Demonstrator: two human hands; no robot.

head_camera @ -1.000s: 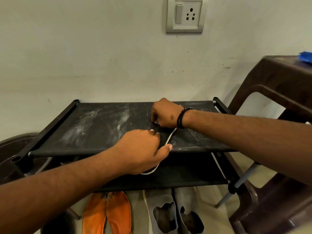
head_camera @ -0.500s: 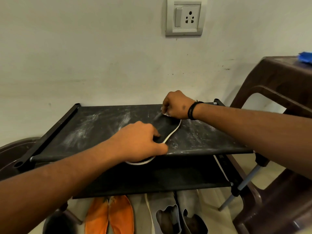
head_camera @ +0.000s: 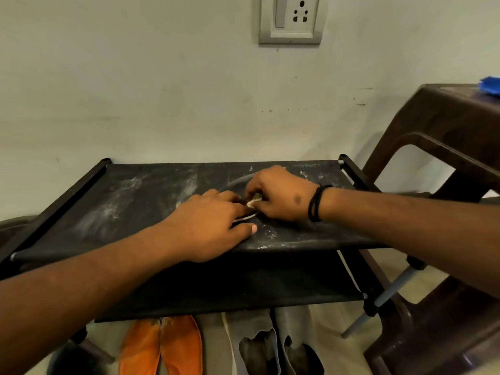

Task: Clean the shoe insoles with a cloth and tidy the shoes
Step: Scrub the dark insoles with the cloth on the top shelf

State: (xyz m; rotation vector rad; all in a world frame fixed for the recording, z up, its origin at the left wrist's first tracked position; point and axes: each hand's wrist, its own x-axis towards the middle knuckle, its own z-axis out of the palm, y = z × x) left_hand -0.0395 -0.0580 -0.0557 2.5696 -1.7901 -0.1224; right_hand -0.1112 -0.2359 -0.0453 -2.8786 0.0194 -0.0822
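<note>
A black insole [head_camera: 234, 188] with a white edge lies flat on the dusty top shelf of a black fabric shoe rack [head_camera: 130, 201]. My left hand [head_camera: 211, 226] covers its near end, fingers on top and thumb at the edge, gripping it. My right hand [head_camera: 281, 196], with a black band on the wrist, pinches a small whitish cloth [head_camera: 253, 202] against the insole, right beside the left fingertips. Both hands hide most of the insole.
On the floor under the rack lie a pair of orange insoles [head_camera: 162, 345] and two worn grey ones [head_camera: 259, 342]. A brown plastic chair [head_camera: 446, 147] stands close at the right, with a blue object [head_camera: 491, 86] on it. A wall socket [head_camera: 290, 20] is above.
The insole has moved from the shelf's front edge further onto the top. My left hand followed it, and my right hand came back along it to meet the left.
</note>
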